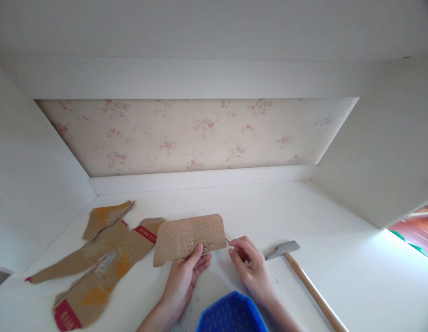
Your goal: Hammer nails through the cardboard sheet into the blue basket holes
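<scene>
My left hand (186,274) grips the lower edge of a brown cardboard piece (184,235), thumb on top and fingers beneath. Rows of small holes and some shiny specks mark the cardboard. Just off its right edge, my right hand (248,263) is closed in a pinch. A thin, dark, nail-like piece (227,240) shows at its fingertips, too small to name surely. To the right of that hand lies a hammer (312,288) with a wooden handle and grey metal head. Between my forearms, at the bottom edge, is a blue perforated basket (231,313), partly cut off.
Torn cardboard strips (126,253) with red and orange print lie on the left of the white surface (255,207). White panels (366,138) enclose the space on both sides and above. Floral wallpaper (207,138) covers the back. Small dark bits lie near the basket.
</scene>
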A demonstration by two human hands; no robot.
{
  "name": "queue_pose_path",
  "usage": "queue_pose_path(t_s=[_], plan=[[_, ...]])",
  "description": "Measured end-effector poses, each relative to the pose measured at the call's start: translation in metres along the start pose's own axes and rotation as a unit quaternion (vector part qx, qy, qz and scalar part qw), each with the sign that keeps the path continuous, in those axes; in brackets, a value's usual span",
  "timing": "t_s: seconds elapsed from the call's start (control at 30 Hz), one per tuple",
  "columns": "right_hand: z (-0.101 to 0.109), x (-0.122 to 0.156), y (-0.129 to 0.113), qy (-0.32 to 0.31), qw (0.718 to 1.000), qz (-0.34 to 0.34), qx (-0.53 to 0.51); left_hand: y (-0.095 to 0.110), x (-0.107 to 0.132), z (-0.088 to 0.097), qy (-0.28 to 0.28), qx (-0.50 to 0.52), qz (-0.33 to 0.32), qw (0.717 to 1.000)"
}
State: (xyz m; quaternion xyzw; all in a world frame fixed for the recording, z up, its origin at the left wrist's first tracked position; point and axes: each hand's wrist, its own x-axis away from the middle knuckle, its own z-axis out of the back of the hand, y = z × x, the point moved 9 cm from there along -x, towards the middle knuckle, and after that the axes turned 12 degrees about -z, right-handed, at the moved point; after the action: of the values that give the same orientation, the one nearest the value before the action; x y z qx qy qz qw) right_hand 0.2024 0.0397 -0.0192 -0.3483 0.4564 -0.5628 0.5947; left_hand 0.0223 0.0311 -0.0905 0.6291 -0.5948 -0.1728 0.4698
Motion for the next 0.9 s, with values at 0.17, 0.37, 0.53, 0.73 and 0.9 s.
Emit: queue_pose_path(t_s=[0.17, 0.37, 0.53, 0.73, 0.9], plan=[[-0.023, 0.005, 0.005, -0.108, 0.992, -0.047, -0.048, 0.001, 0.002, -0.007, -0.067, -0.059, -0.038, 0.995], [-0.030, 0.001, -0.001, -0.158, 0.984, -0.054, -0.068, 0.010, 0.009, -0.012, -0.138, -0.175, -0.071, 0.972], [-0.027, 0.000, -0.019, -0.157, 0.988, 0.013, 0.007, 0.015, 0.007, -0.003, -0.109, -0.255, -0.095, 0.956], [-0.028, 0.003, -0.016, -0.105, 0.992, 0.062, 0.025, 0.005, 0.006, 0.003, -0.095, -0.274, -0.056, 0.955], [-0.029, 0.007, -0.019, -0.100, 0.991, 0.083, 0.040, -0.002, 0.004, 0.015, -0.064, -0.268, -0.034, 0.961]])
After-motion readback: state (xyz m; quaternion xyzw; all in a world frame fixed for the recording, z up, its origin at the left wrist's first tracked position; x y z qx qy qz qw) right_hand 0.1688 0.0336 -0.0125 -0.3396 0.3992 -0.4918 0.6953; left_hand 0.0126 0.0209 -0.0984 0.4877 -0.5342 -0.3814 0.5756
